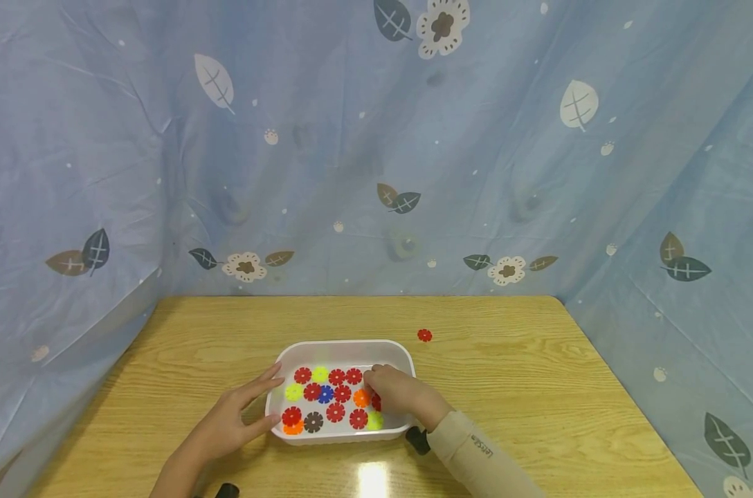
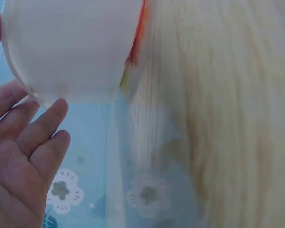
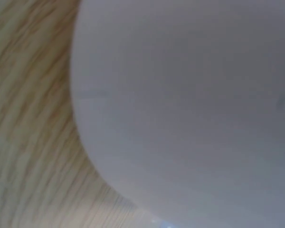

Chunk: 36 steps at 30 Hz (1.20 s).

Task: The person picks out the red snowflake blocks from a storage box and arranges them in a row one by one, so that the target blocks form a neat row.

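Note:
A white plastic bin (image 1: 327,437) on the table holds several flat, notched flower-shaped discs in red, yellow, orange, blue and dark brown. My left hand (image 1: 232,417) is at the bin's left end, its fingers fairly straight and spread, touching the rim. In the left wrist view, fingers (image 2: 42,128) lie along the bin's outer wall. My right hand (image 1: 396,393) reaches over the right rim into the bin, fingers bent down among the discs. A red disc (image 1: 376,404) shows partly beneath it. The right fingertips are hidden, so I cannot tell whether they pinch a disc.
One red disc (image 1: 424,335) lies on the wooden table (image 1: 513,373), behind and right of the bin. A blue curtain (image 1: 351,152) with leaf and flower prints hangs behind the table and along both sides. The bin's wall (image 3: 180,118) fills most of the right wrist view.

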Available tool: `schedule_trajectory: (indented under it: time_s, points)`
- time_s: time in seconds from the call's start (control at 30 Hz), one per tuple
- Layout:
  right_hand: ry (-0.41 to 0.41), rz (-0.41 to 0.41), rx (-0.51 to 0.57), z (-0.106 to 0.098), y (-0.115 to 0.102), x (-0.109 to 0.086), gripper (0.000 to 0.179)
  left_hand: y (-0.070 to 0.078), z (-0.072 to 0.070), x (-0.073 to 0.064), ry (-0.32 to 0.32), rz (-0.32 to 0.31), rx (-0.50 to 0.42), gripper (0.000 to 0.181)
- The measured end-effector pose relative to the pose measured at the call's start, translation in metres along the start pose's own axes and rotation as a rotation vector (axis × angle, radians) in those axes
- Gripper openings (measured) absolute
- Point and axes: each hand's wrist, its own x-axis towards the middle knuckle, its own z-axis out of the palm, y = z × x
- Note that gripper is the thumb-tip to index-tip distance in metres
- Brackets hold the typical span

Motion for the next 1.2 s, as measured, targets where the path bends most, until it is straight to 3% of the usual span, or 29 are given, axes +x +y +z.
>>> schedule_trajectory:
  time_s: [0.63,1.2]
  points:
    - [-0.027,-0.026,0.001,-0.0033,0.0005,0.0004,0.025,0.0014,-0.0006,0.0013,0.009,0.018,0.006,0.052]
    - [-0.029,-0.093,0.090,-0.0071,0.0029,-0.0010,0.023,0.0020,-0.0003,0.0011,-0.005,0.002,-0.005,0.052]
